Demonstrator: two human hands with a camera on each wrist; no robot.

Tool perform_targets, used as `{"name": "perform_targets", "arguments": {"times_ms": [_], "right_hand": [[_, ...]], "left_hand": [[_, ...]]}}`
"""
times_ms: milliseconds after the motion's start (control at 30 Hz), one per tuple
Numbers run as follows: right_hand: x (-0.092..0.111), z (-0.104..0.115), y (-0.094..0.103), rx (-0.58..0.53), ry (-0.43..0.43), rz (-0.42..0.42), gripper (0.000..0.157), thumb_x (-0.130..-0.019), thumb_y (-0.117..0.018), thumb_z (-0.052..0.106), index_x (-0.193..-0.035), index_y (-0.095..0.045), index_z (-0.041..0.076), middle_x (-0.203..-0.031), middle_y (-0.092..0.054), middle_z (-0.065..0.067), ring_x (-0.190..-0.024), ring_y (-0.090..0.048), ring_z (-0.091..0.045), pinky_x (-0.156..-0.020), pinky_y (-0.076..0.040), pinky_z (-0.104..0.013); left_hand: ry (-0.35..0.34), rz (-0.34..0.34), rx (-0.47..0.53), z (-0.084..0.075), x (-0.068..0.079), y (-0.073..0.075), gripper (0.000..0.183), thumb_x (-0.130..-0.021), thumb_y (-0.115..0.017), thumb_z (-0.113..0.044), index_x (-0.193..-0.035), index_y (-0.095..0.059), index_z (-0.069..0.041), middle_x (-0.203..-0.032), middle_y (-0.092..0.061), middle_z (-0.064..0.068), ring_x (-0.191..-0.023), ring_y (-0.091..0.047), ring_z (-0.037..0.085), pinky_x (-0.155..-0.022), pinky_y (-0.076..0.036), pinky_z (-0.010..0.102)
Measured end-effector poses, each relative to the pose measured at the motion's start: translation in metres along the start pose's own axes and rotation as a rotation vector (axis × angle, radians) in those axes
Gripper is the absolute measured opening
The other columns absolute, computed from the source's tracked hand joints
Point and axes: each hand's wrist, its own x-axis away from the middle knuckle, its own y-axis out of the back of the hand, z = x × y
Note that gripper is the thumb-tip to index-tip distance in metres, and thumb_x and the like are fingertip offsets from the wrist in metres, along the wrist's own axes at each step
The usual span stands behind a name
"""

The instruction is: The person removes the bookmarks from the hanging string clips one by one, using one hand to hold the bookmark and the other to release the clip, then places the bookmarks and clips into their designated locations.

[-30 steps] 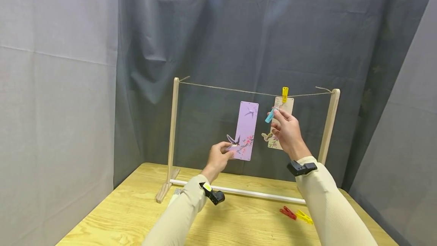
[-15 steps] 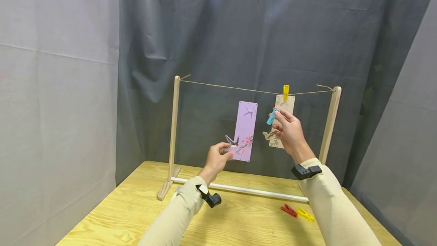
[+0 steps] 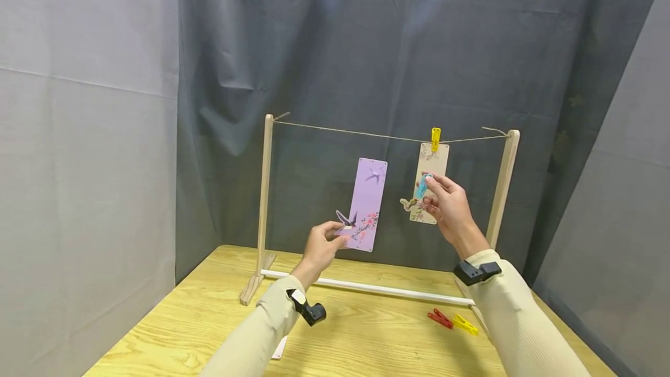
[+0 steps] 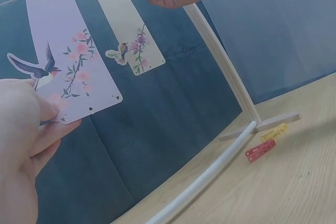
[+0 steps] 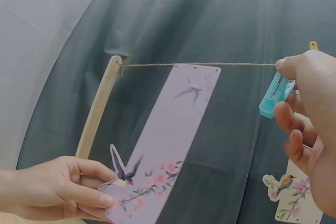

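My left hand (image 3: 320, 247) pinches the lower left corner of a purple bookmark (image 3: 367, 196) printed with swallows and pink blossoms. The bookmark stands nearly upright, its top edge a little below the string (image 3: 340, 130) in the head view. Between thumb and fingers of my right hand (image 3: 451, 208) is a light blue clothespin (image 5: 276, 94), angled downward. Behind that hand, a cream bookmark (image 4: 128, 30) with a bird and flowers hangs from the string by a yellow clothespin (image 3: 435, 139). My right hand partly covers it in the head view.
The string runs between two wooden posts (image 3: 265, 191) joined below by a white bar (image 3: 377, 290). A red clothespin (image 3: 440, 319) and another yellow clothespin (image 3: 465, 324) lie on the wooden table (image 3: 173, 330) at right. A pale card (image 3: 280, 348) shows beside my left sleeve.
My left hand has shifted slightly left and down with the purple bookmark. The blue clothespin in my right hand has turned more upright and moved a little right and down.
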Motion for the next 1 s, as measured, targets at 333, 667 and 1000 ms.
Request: {"name": "perform_targets", "arguments": {"times_ms": [333, 667, 1000], "right_hand": [[0.009, -0.012, 0.003, 0.070, -0.010, 0.034, 0.048, -0.104, -0.066, 0.029, -0.141, -0.055, 0.001, -0.108, -0.069, -0.003, -0.068, -0.056, -0.008, -0.059, -0.046, -0.020], [0.021, -0.024, 0.012, 0.094, -0.043, 0.022, 0.030, -0.104, -0.065, 0.031, -0.130, -0.065, 0.015, -0.099, -0.055, -0.001, -0.070, -0.053, -0.008, -0.059, -0.046, -0.019], [0.026, -0.032, 0.012, 0.073, -0.049, 0.038, 0.022, -0.104, -0.066, 0.029, -0.123, -0.069, 0.018, -0.098, -0.062, 0.000, -0.068, -0.055, -0.008, -0.061, -0.047, -0.020]], "left_hand": [[0.017, 0.007, -0.071, 0.005, 0.015, 0.017, 0.029, -0.095, -0.067, 0.008, -0.123, -0.064, 0.013, -0.116, -0.069, 0.030, -0.085, -0.074, 0.042, -0.092, -0.056, 0.048], [0.027, -0.002, -0.120, 0.009, 0.027, 0.024, 0.028, -0.093, -0.074, -0.001, -0.120, -0.070, 0.005, -0.118, -0.072, 0.018, -0.104, -0.070, 0.029, -0.094, -0.054, 0.042], [0.057, -0.009, -0.117, 0.017, 0.034, 0.029, 0.029, -0.093, -0.073, -0.001, -0.121, -0.069, 0.005, -0.116, -0.072, 0.019, -0.108, -0.068, 0.032, -0.097, -0.052, 0.047]]}}
